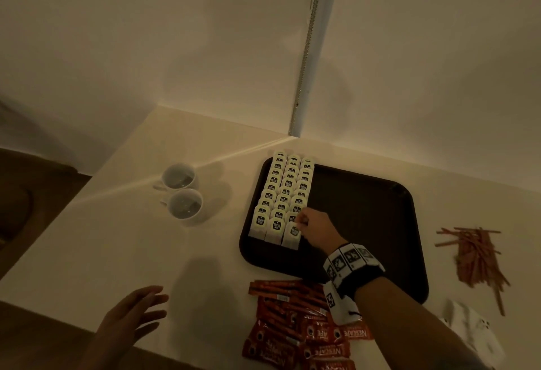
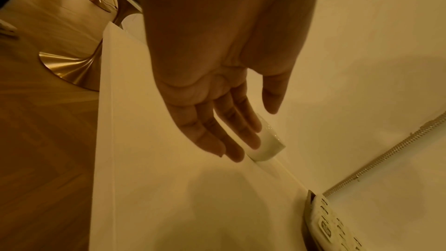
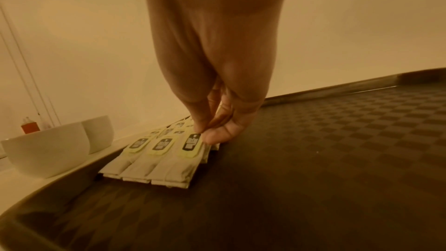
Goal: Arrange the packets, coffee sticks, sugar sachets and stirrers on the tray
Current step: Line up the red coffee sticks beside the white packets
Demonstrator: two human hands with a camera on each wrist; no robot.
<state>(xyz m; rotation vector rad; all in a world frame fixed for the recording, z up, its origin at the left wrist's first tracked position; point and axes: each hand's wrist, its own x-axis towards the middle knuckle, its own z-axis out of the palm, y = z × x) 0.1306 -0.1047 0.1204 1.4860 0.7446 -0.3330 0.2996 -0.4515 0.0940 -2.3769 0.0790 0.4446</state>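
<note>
Tea packets (image 1: 282, 197) in three overlapped columns along tray's (image 1: 366, 194) left edge, long axis running front to back; right part of tray bare. Right hand (image 1: 314, 227) pinches nearest right-column packet (image 3: 190, 143). Left hand (image 1: 131, 315) spread, hovering over counter

Look at the middle left of the head view: two white cups (image 1: 178, 178) (image 1: 185, 203) stand side by side on the pale bench (image 1: 123, 240), touching or almost so, with handles pointing to the left of the frame. In the right wrist view you see the same cups (image 3: 48, 148) at the lower left, and behind them, blurred, a small bottle of orange-red liquid (image 3: 30, 125). A metal strip (image 1: 310, 47) runs down the wall (image 1: 175, 33) from the top of the head frame to the bench's back edge. In the left wrist view, wooden flooring (image 2: 43, 140) fills the left side, with brass-coloured flared bases (image 2: 70, 70) standing on it at the upper left.
</note>
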